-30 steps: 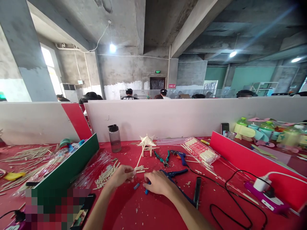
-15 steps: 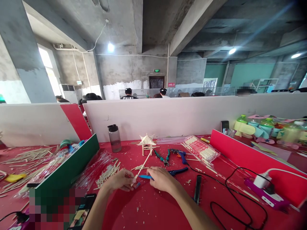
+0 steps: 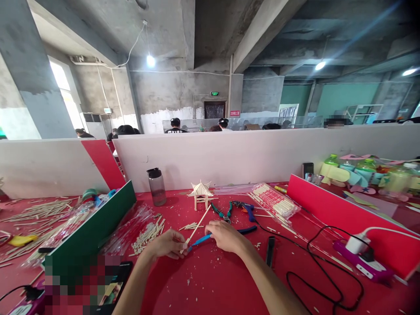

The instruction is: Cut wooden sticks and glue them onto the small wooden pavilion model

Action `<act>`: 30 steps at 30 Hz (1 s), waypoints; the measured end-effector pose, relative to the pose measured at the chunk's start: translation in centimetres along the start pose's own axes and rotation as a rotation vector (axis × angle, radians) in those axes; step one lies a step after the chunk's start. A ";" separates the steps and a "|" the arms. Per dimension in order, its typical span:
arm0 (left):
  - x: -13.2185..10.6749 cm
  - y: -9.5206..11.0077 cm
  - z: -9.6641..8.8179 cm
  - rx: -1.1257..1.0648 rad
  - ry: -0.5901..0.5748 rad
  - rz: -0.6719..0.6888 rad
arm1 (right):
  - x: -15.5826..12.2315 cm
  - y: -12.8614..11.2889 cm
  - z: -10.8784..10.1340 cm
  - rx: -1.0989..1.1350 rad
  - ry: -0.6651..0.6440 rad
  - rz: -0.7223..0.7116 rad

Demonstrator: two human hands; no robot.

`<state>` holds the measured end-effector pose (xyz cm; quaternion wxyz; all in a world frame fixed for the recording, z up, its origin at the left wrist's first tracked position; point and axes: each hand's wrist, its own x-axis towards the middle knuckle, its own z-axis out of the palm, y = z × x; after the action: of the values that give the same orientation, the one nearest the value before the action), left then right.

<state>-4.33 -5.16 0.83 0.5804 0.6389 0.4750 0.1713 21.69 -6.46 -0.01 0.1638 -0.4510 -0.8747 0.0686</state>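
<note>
My left hand (image 3: 169,244) is closed on a thin wooden stick (image 3: 199,224), which slants up and away to the right. In my right hand (image 3: 225,235) is a blue pen (image 3: 202,239), pointing left and down. The pen's far end meets my left fingertips, close to the lower end of the stick; whether they grip it too I cannot tell. Just beyond the stick's upper end stands a small pavilion model (image 3: 201,192) made of sticks. Short cut sticks (image 3: 149,236) lie in a pile left of my left hand.
Green-handled pliers (image 3: 223,213), a blue glue gun (image 3: 250,212), a blue-handled tool (image 3: 247,229) and a black box cutter (image 3: 270,251) lie right of the model. A water bottle (image 3: 156,187) stands behind. Green (image 3: 95,223) and red (image 3: 344,223) boards flank the table; a black cable loops at right.
My right hand has shifted slightly up and right. The blue pen now reaches my left fingertips, where a separate blue piece showed before. The stick stays in my left hand.
</note>
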 end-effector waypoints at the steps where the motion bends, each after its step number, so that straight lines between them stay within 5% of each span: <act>1: 0.1 0.0 0.0 0.003 -0.003 0.000 | 0.1 -0.1 0.1 0.004 -0.001 -0.003; 30: 0.4 0.0 -0.1 0.013 -0.012 0.013 | 0.1 1.4 0.7 0.084 -0.011 -0.004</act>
<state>-4.20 -4.75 0.76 0.5779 0.6466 0.4686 0.1683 22.46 -5.52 -0.97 0.1780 -0.4418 -0.8727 0.1074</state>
